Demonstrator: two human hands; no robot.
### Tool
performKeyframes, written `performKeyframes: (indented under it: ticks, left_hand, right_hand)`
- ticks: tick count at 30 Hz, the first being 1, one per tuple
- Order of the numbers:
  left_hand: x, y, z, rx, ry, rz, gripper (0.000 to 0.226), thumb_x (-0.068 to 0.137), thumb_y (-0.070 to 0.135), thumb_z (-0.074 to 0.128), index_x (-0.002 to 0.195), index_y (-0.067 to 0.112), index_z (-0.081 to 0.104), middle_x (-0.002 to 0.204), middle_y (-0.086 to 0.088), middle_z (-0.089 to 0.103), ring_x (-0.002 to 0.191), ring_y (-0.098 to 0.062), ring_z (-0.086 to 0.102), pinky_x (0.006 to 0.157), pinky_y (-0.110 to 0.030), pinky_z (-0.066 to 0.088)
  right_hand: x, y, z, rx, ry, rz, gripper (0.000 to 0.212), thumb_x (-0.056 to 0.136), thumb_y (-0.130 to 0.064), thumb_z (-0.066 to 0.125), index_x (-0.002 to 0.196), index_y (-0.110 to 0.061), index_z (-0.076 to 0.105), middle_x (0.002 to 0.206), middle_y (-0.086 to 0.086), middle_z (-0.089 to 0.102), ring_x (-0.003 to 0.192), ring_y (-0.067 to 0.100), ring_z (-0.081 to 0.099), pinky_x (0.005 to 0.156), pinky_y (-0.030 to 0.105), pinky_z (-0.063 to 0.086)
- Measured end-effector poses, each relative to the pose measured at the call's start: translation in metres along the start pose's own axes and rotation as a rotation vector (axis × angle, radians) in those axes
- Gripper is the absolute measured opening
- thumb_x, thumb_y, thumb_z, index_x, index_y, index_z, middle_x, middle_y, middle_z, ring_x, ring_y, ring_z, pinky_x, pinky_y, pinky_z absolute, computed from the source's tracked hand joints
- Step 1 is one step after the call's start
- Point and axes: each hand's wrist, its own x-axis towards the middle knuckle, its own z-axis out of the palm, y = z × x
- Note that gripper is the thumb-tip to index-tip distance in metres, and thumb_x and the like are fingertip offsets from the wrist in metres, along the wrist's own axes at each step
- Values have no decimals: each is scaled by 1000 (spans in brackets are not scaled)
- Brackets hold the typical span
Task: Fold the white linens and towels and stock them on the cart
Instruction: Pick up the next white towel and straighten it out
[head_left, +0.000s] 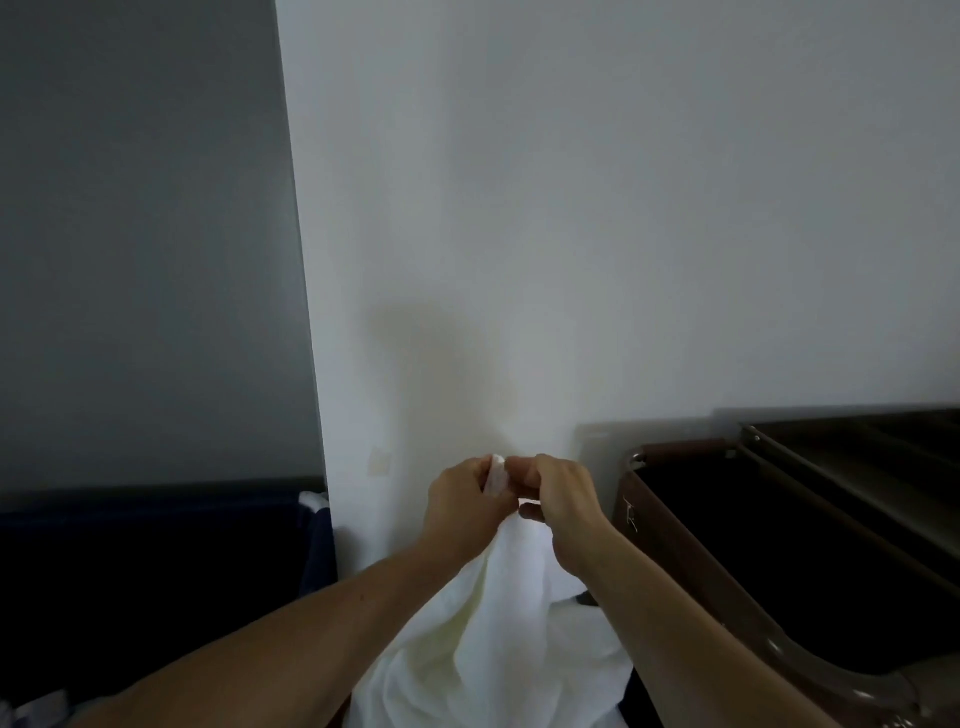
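A white wall (597, 182) fills most of the view, plain and lit by dim, soft light. Its left edge runs down as a slanting corner line, and beyond it a grey wall (140, 234) lies further back in shade. A faint shadow (441, 353) falls low on the white wall, with a small pale patch (379, 461) near the corner. Below the grey wall stands a dark blue bin (156, 561). At the right a brown cart (675, 571) stands near the white wall, its inside dark
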Motion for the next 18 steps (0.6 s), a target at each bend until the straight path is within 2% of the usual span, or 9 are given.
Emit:
performKeyframes:
  ticks: [2, 4, 6, 8, 9, 11, 12, 15, 18]
  left_hand:
    - [-2, -5, -1, 17, 29, -7, 15, 92, 30, 58, 90, 29, 72, 77, 12, 73, 72, -1, 66, 62, -15, 49]
    - [-4, -10, -1, -34, 101, -48, 11, 87, 30, 66, 97, 30, 71, 81, 16, 72, 74, 5, 64, 59, -7, 45]
    - [-4, -14, 0, -74, 130, -51, 16, 89, 35, 64, 101, 29, 72, 86, 17, 73, 79, 4, 66, 64, -8, 47]
    - [-3, -17, -2, -41, 113, -36, 19, 92, 36, 57, 100, 30, 73, 88, 16, 73, 82, 1, 66, 69, -10, 48]
    - [-2, -19, -4, -16, 100, -31, 18, 92, 34, 57, 101, 30, 73, 88, 16, 73, 83, 1, 65, 68, -8, 46]
    - [1, -24, -11, 30, 72, -9, 20, 92, 25, 59, 107, 27, 71, 89, 16, 70, 83, 1, 63, 68, -7, 44]
    - [3, -25, -15, 44, 69, 2, 22, 91, 22, 60, 110, 25, 71, 90, 16, 69, 84, 0, 63, 70, -9, 45]
    - [12, -20, -32, -8, 141, 44, 19, 91, 18, 62, 103, 28, 72, 85, 19, 68, 78, 7, 61, 67, -4, 42]
    - [28, -7, -56, -113, 245, 84, 15, 90, 21, 65, 89, 35, 69, 75, 24, 67, 70, 15, 59, 59, -3, 41]
  right_hand:
    - [-1, -3, 1, -14, -28, -7, 36, 78, -5, 45, 82, -17, 79, 83, 0, 77, 89, 20, 71, 78, 34, 52]
    - [-1, -6, 2, -90, -44, -3, 32, 80, -10, 47, 83, -16, 79, 82, 3, 77, 91, 23, 71, 75, 33, 49]
    - [-2, -8, 3, -187, -65, -36, 31, 81, -11, 47, 92, -5, 75, 85, 13, 75, 98, 36, 67, 85, 46, 52]
    - [2, -6, 4, -320, -89, -107, 37, 80, -10, 39, 105, 8, 60, 93, 19, 73, 105, 44, 59, 96, 60, 46]
    - [5, -4, 2, -370, -95, -133, 39, 82, -12, 36, 108, 5, 59, 91, 13, 75, 104, 38, 62, 94, 56, 48]
    - [9, -2, -4, -381, -156, -142, 35, 87, -17, 33, 109, -16, 60, 86, -3, 77, 98, 15, 66, 87, 33, 48]
    - [12, -1, -8, -363, -185, -151, 33, 89, -17, 33, 107, -22, 60, 85, -6, 77, 95, 11, 67, 84, 28, 46]
    - [23, 8, -27, -373, -126, -264, 22, 92, -13, 49, 101, -28, 62, 90, -8, 76, 92, 12, 68, 73, 20, 43]
    - [29, 26, -45, -637, -102, -384, 33, 88, -21, 68, 114, -38, 57, 107, -20, 64, 101, 3, 58, 82, 16, 40]
